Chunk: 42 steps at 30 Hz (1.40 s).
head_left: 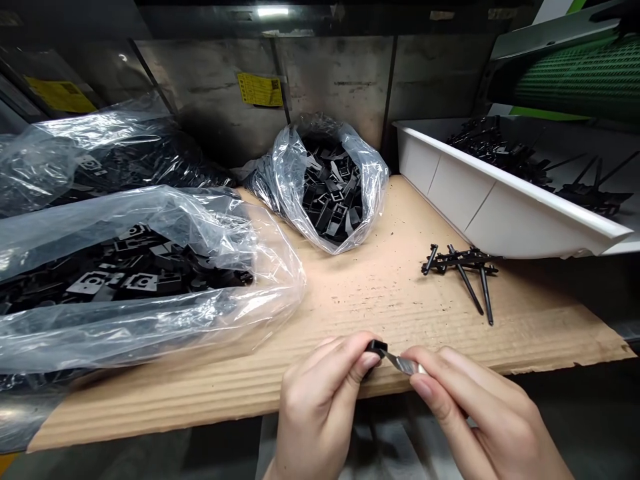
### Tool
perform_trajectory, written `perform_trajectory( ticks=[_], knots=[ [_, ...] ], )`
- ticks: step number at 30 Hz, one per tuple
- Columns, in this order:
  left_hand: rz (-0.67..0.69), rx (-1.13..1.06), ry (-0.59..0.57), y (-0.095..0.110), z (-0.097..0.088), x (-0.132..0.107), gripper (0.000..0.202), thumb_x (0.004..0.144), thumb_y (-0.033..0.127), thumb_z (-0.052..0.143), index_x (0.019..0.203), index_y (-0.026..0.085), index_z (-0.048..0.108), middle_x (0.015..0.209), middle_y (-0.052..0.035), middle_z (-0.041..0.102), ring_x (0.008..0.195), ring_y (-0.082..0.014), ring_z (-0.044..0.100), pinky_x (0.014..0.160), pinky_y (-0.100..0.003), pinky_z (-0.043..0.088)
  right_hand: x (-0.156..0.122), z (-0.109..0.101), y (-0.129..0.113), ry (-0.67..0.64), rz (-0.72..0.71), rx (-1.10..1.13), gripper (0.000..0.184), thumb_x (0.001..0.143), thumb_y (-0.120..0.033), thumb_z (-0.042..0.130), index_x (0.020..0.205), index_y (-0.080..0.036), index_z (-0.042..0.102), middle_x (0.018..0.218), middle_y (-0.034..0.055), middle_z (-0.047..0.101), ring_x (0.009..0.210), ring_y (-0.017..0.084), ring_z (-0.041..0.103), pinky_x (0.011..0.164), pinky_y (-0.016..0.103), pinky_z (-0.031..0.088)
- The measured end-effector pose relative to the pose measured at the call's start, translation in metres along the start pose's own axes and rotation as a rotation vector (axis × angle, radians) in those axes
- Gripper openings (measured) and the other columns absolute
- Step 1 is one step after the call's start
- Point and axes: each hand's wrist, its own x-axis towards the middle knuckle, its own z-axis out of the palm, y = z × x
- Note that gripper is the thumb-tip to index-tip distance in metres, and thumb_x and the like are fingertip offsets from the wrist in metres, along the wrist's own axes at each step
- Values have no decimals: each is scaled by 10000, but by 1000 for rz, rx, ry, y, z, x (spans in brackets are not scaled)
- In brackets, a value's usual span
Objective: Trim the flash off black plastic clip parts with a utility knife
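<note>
A small black plastic part (377,347) is pinched between the thumb and fingers of my left hand (323,393), above the front edge of the cardboard-covered bench. My right hand (475,407) grips a knife (401,363) with a short metal blade; most of its handle is hidden in my fingers. The blade's tip meets the black part on its right side. To the right, beyond my hands, a black plastic sprue (465,261) with long thin rods lies on the cardboard.
Left stands a large clear bag (270,267) of black parts, with another bag (120,143) behind. A smaller open bag (370,180) of black parts sits at the back middle. A white bin (450,173) holding black sprues stands right, below a green conveyor belt (580,77).
</note>
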Motion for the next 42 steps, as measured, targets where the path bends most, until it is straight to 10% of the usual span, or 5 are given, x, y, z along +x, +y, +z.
perform_trajectory(
  ticks=[9,16,33,42],
  knots=[
    [-202,-238,-89,6,-2,3,167,862,179,534,790,205,683,664,-3,638,616,-152,595,580,-227,442,0,-8,9,45,105,-20,179,886,-160,452,1004,-187,584,867,38,699,746,151,672,646,214,532],
    [-408,-458,-262,6,-10,8,338,915,360,436,651,179,543,587,21,435,536,-110,394,520,-212,335,12,-15,-6,-69,238,283,202,911,-184,387,792,-240,541,581,-66,584,452,75,569,463,136,454],
    [-317,-461,-232,3,-13,2,349,916,382,414,647,188,522,593,1,444,568,-144,423,551,-247,350,30,-2,-19,-249,182,493,302,919,-208,389,617,-215,407,525,-77,456,451,55,468,442,120,385],
    [-292,-457,-227,5,-11,3,331,921,333,424,640,183,516,594,8,433,560,-132,408,549,-241,349,16,-7,-14,-158,131,514,272,912,-331,436,746,-241,631,560,-46,625,479,84,611,482,130,467]
  ],
)
